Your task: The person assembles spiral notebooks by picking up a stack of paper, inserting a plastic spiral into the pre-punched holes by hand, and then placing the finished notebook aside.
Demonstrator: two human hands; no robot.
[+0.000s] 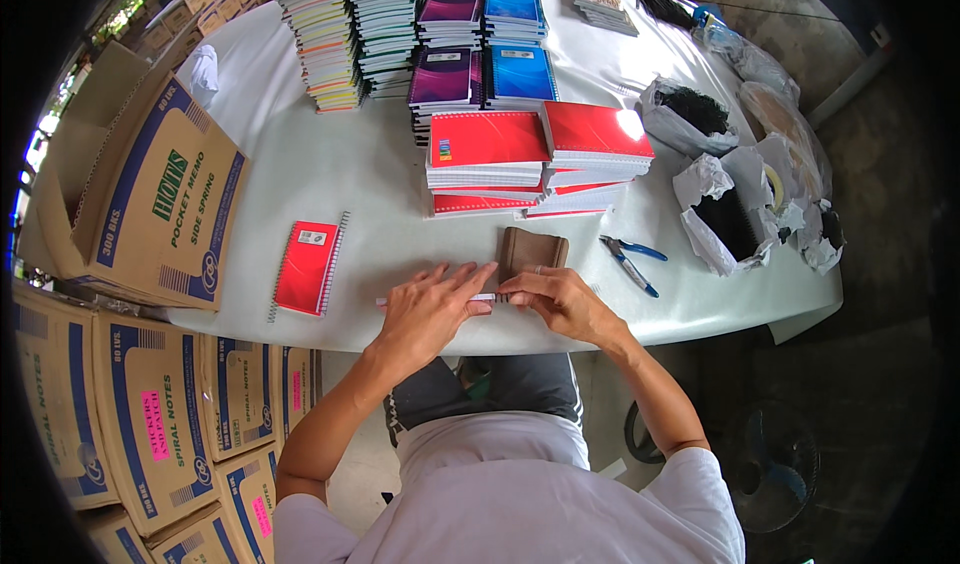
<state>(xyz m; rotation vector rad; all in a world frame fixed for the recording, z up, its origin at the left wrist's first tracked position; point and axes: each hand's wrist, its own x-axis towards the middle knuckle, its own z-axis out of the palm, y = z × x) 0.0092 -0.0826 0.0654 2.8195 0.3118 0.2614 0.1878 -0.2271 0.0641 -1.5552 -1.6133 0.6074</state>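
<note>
A thin notebook lies at the table's near edge, mostly hidden beneath my left hand. The fingers and thumb of that hand grip it from both sides. My right hand is closed in a pinch at the notebook's right end, where a bit of dark spiral wire shows between the two hands. Just behind the right fingers sits a brown block. Blue-handled pliers lie to the right of it. Left of my hands rests a red spiral notebook with a long wire along its side.
Red notebook stacks stand ahead, with purple and blue ones behind. Paper-wrapped bundles of black spirals lie at right. An open carton is at left above stacked cartons; a fan stands low right.
</note>
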